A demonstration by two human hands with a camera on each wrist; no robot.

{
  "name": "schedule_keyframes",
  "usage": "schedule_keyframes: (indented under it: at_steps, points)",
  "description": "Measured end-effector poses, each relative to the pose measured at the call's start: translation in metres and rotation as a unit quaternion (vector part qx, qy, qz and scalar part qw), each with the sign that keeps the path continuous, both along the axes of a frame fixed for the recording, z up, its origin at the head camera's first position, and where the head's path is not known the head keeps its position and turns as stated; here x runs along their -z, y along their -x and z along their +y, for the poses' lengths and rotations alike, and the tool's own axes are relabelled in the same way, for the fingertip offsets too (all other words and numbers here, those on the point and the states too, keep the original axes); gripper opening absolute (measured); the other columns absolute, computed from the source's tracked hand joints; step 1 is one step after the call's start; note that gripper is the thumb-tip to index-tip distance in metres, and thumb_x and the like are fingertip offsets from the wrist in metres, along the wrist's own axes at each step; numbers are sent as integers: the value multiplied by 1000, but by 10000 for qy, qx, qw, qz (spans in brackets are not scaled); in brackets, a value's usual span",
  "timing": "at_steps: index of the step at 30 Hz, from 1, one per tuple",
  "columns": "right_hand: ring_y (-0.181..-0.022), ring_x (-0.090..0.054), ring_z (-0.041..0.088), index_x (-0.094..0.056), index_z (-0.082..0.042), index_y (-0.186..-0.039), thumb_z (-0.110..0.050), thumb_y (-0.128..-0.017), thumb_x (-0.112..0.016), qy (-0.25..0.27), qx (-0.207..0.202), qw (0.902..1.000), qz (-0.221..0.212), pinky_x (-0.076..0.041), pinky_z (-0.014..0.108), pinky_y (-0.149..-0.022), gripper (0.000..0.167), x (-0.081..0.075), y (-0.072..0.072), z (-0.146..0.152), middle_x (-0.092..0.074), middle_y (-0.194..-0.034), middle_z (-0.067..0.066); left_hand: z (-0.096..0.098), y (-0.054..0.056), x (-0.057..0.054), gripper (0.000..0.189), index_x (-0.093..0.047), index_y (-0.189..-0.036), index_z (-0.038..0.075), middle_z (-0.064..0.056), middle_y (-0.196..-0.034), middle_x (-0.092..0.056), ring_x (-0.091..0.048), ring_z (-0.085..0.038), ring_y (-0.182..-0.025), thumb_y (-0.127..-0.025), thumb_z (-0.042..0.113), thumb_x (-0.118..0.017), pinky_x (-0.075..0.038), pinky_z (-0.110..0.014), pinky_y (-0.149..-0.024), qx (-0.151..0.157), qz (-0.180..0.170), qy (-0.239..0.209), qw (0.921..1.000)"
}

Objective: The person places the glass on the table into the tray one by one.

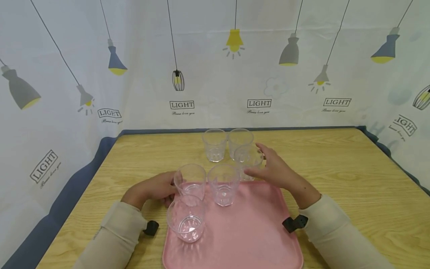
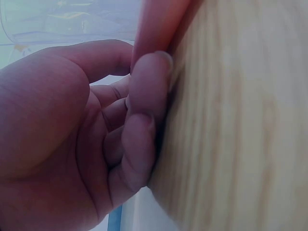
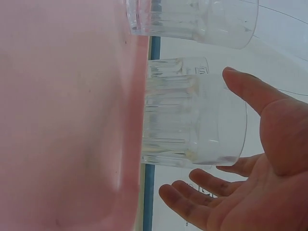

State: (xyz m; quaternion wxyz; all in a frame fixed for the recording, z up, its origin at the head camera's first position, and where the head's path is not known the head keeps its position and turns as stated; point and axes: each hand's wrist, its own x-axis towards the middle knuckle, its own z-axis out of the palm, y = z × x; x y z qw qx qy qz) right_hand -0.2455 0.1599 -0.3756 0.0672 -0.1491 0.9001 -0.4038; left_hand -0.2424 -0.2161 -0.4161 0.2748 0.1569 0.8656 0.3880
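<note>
My left hand (image 1: pixel 161 186) is at the far left corner of a pink tray (image 1: pixel 248 231). In the left wrist view its thumb lies against the tray's rim (image 2: pixel 161 24), with curled fingers (image 2: pixel 139 144) low beside it, close over the wood. My right hand (image 1: pixel 277 168) is spread around a clear plastic cup (image 1: pixel 248 162) just beyond the tray's far edge. The right wrist view shows the thumb across this cup (image 3: pixel 192 120) near its mouth, the other fingers held apart from it. Three more clear cups, a near one (image 1: pixel 186 220), a left one (image 1: pixel 189 181) and a middle one (image 1: pixel 224 186), stand upright on the tray.
Two further clear cups, a left one (image 1: pixel 215 145) and a right one (image 1: pixel 240 138), stand side by side on the wooden table (image 1: pixel 352 179) toward its back edge. A white curtain (image 1: pixel 215 89) printed with lamps hangs behind and at both sides.
</note>
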Motion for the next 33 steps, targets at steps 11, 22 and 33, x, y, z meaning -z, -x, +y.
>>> schedule_keyframes:
  at_steps: [11,22,33]
  points:
    - [-136,-40,50,-14,2,-157,-37,-87,-77,-57,32,10000,66,-43,61,-104,102,4,1,0,-35,-153,31,0,1,-2,7,-55,-107,9,-6,-73,-61,-59,-16,-54,-102,13,-53,-53,-30,-52,26,-84,-110,9999]
    - [-135,-42,47,-15,0,-157,-40,-90,-73,-46,41,10000,8,-43,60,-105,98,7,1,-1,-39,-152,27,0,0,-2,8,-54,-103,8,-5,-69,-60,-58,-15,-52,-101,16,-55,-51,-29,-51,76,59,-35,9999]
    - [-135,-42,45,-22,-1,-155,-39,-89,-75,39,143,9999,9,-45,58,-103,93,7,0,-1,-41,-150,24,1,-1,-2,9,-54,-103,9,-6,-70,-60,-58,-16,-53,-102,17,-55,-51,-30,-51,50,116,69,9999]
